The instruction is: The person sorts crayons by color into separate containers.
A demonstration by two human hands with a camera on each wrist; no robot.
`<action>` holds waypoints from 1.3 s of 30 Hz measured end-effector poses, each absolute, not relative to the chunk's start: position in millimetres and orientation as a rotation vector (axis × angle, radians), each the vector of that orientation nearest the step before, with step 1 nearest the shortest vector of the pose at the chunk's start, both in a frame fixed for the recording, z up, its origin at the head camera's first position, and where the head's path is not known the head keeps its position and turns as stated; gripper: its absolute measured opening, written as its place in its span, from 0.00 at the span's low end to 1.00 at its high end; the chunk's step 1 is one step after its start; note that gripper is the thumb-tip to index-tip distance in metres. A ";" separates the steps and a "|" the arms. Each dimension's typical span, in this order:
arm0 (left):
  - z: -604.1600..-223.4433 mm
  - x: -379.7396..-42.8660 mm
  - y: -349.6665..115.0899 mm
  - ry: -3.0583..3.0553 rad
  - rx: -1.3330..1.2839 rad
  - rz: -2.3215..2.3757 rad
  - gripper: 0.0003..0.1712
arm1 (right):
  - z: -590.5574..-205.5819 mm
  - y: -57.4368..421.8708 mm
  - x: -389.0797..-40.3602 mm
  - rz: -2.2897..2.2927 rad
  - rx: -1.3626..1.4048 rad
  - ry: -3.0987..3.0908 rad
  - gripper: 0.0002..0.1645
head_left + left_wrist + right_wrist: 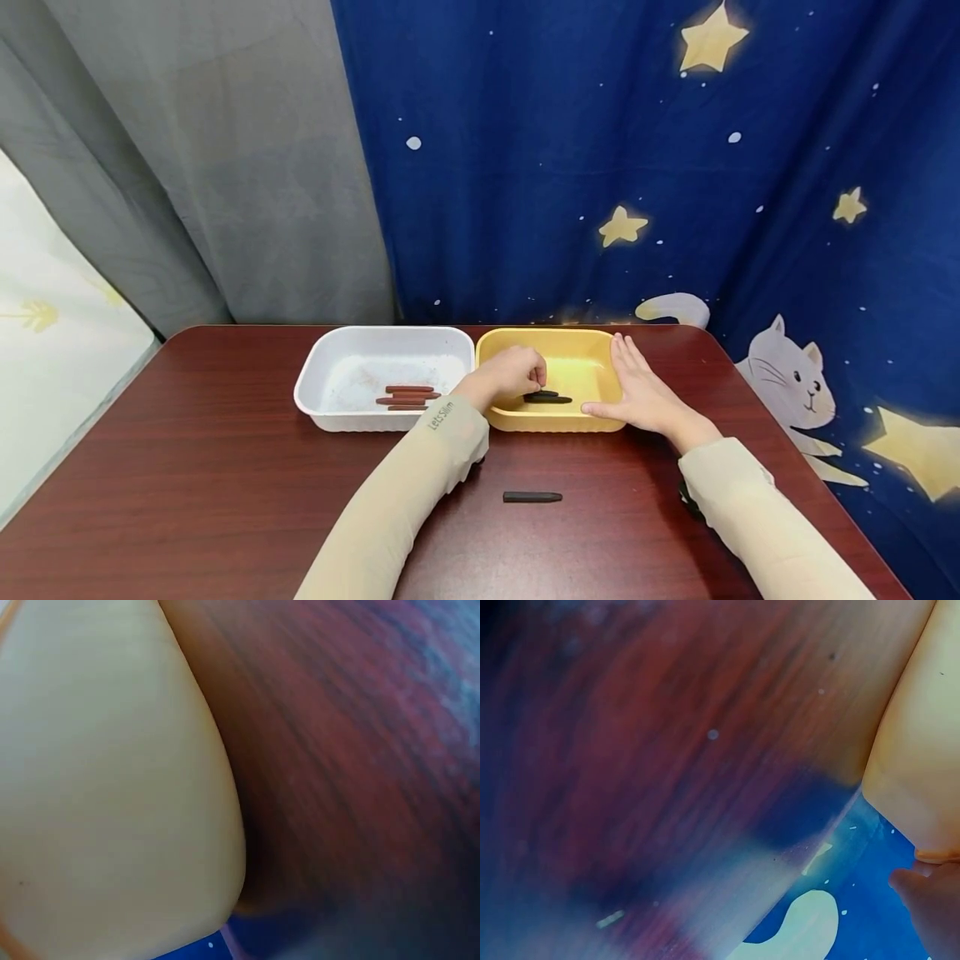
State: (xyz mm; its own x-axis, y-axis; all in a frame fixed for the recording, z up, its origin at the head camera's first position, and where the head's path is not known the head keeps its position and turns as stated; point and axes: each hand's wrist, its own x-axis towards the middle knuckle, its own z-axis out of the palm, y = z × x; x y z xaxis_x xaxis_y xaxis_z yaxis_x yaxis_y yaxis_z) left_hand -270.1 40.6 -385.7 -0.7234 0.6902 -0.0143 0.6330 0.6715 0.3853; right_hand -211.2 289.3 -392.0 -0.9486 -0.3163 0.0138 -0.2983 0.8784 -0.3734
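Note:
In the head view my left hand [513,372] reaches over the front left side of a yellow tub [577,423]. Its curled fingers pinch a black crayon [551,392] near the tub floor. Another black crayon [547,400] lies just in front of it. My right hand [641,396] spreads against the tub's right end, fingers along the rim and thumb at the front edge. On the table in front lies a third black crayon [532,497]. The right wrist view catches part of the right hand [930,904] beside the tub wall; the left wrist view shows no fingers.
To the left, touching the yellow tub or nearly so, stands a white tub [337,421] with several reddish-brown crayons [408,396] inside. Both tubs sit at the back edge of the dark red wooden table [225,467]. Curtains [525,167] hang behind it.

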 end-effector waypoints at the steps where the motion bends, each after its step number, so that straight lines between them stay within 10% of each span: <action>1: -385.3 -269.8 40.6 2.726 1.094 0.527 0.05 | -391.6 289.3 -211.3 -0.584 -0.491 2.995 0.76; 39: -342.4 -166.8 21.1 2.654 1.564 0.279 0.03 | -390.5 288.7 -209.8 -0.570 -0.515 2.994 0.75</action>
